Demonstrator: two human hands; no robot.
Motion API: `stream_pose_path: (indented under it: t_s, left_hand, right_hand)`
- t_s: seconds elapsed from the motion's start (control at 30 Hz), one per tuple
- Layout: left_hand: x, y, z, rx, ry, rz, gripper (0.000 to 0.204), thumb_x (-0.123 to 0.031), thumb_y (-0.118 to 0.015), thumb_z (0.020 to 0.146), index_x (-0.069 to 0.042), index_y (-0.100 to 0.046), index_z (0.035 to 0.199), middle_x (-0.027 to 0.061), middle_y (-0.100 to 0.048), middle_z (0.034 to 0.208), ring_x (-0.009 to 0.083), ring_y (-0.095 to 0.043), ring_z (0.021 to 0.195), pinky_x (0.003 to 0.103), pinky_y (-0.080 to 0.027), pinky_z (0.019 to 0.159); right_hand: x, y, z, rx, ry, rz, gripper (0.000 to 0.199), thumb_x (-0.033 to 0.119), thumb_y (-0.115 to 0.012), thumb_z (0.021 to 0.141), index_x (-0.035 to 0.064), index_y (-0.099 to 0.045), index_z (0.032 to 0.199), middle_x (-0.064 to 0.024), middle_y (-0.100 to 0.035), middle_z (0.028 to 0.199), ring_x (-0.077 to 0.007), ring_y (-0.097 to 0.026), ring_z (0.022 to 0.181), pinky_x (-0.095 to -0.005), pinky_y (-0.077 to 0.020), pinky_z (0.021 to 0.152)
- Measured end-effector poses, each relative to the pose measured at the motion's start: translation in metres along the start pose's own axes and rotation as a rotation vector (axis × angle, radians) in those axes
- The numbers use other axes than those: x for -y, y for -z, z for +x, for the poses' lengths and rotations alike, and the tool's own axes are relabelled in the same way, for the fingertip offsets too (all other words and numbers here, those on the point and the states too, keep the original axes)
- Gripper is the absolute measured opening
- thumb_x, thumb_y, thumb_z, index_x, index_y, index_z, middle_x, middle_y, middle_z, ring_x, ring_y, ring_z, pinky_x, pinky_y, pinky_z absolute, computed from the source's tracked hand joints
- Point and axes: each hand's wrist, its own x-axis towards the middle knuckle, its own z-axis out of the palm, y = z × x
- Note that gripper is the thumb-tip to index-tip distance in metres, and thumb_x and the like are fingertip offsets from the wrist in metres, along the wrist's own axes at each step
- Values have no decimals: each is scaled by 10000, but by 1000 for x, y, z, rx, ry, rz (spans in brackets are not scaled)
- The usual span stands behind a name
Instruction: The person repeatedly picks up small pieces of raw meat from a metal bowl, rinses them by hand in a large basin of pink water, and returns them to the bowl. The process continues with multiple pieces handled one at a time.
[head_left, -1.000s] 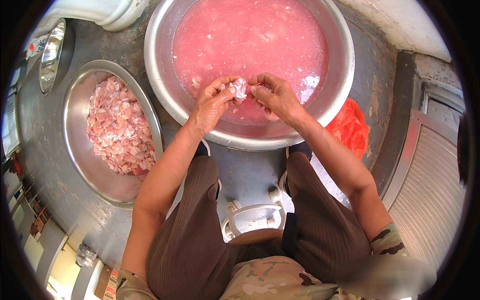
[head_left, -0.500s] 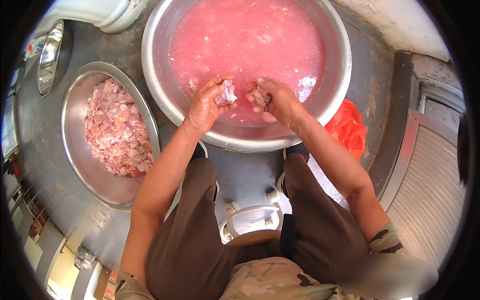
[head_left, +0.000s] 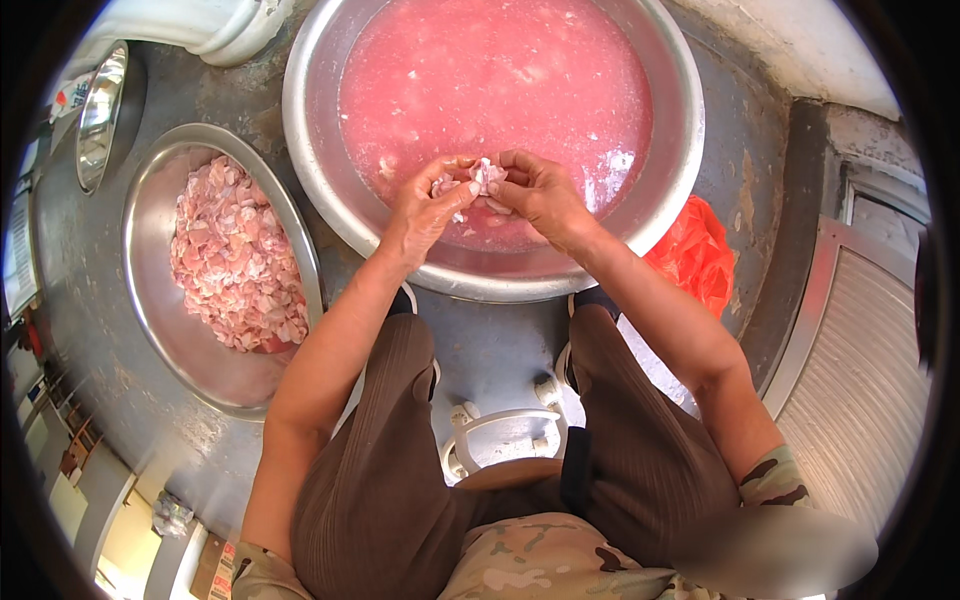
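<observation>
Head view: left hand [head_left: 425, 215] and right hand [head_left: 540, 195], fingers closed on one pale meat piece [head_left: 487, 176], above pink water in large steel basin [head_left: 660, 215]; meat-filled steel bowl [head_left: 165, 330] to their left

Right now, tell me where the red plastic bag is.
In the head view, the red plastic bag lies on the floor at the person's right, against the big basin of pink water and beside the right forearm.

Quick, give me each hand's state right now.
Left hand: closed on the pale meat piece, over the pink basin.
Right hand: closed on the same piece.
</observation>
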Motion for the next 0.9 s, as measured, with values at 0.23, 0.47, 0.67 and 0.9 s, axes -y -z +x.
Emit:
stream_pose_path:
  t_s: [0.23,0.47,0.67,0.9]
  left_hand:
    - [2,4,1,-10,38,-141,288,-138,-612,851,-58,-532,1117,36,-610,996,119,-577,905,272,-465,746]
    - [-6,9,-2,80,101,-466,282,-55,-519,811,-37,-534,1093,101,-612,983,189,-609,844,356,-524,755]
    - [-7,14,1,86,199,-626,314,-148,-484,820,-2,-528,1094,130,-614,979,237,-614,818,401,-503,792]
    - [-4,21,3,189,352,-652,299,-210,-429,875,-7,-545,1061,114,-623,920,237,-611,787,395,-503,730]
  right_hand:
    - [-3,-3,-5,22,306,-357,356,27,-549,876,5,-449,1217,-102,-564,1124,-143,-608,927,-249,-497,701]
    - [14,0,-7,1,132,-172,353,-24,-482,850,-6,-459,1202,-119,-568,1079,-165,-620,933,-285,-507,757]
    - [12,6,-4,71,23,10,319,-8,-534,851,-3,-496,1167,-89,-573,1039,-148,-613,902,-260,-502,737]
    - [0,-2,6,69,249,-233,243,22,-653,805,-5,-591,1038,-30,-613,822,-74,-585,740,-228,-484,665]
